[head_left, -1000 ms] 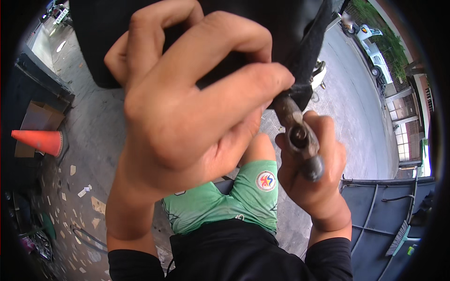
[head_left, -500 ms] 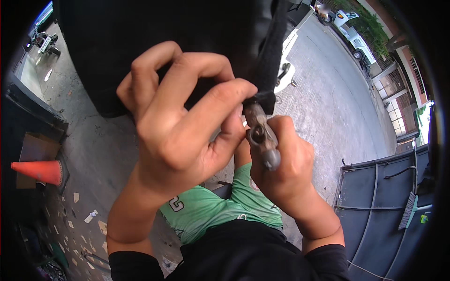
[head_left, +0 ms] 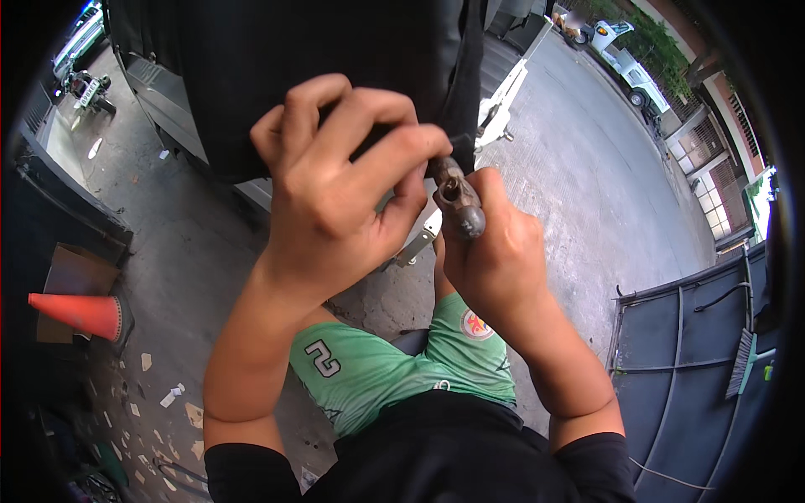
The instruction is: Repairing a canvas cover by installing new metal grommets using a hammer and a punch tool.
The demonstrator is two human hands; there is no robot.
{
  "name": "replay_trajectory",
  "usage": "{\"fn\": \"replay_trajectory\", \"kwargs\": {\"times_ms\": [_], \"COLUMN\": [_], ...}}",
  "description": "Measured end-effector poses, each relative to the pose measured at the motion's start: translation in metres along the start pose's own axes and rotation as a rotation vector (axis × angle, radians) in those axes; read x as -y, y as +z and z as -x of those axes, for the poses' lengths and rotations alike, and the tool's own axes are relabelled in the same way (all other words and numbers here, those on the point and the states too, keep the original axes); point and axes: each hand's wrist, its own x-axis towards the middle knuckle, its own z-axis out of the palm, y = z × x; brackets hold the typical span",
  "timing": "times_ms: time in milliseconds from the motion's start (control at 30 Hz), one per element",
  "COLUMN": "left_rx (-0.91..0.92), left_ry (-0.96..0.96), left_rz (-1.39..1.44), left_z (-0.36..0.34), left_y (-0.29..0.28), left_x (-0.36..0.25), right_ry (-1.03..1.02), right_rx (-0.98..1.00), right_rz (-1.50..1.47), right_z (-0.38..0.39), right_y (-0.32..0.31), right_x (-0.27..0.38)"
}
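Observation:
My left hand (head_left: 340, 189) has its fingers curled and pinched at the right edge of a black fabric or sheet cover (head_left: 327, 42); its fingertips are partly hidden. Just right of them, my right hand (head_left: 495, 251) is closed on a worn metal hammer (head_left: 459, 205) with a rounded peen, whose head lies by the cover's lower corner and my left fingertips. The hammer's handle is hidden in my fist. A white metal frame (head_left: 503, 101) shows behind the cover, beside both hands.
An orange cone (head_left: 80, 312) and cardboard (head_left: 80, 268) are at left, with paper scraps on the concrete. A dark metal gate (head_left: 688, 335) and broom (head_left: 740, 365) stand at right. A motorcycle (head_left: 88, 88) and white vehicle (head_left: 629, 80) are farther off.
Both hands and the hammer appear farther from my head, and the hammer has shifted up and left in view. More of the cover's surroundings and frame shows; both grips look unchanged.

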Motion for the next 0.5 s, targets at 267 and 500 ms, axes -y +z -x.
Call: {"fn": "replay_trajectory", "kwargs": {"times_ms": [267,500], "left_rx": [0.0,0.01], "left_ry": [0.009,0.007], "left_rz": [-0.008,0.002], "left_z": [0.002,0.005], "left_y": [0.003,0.001], "left_x": [0.002,0.003], "right_ry": [-0.021,-0.144], "right_rx": [0.016,0.075], "right_rz": [-0.117,-0.221], "right_z": [0.002,-0.002], "right_y": [-0.006,-0.028], "right_x": [-0.008,-0.007]}}
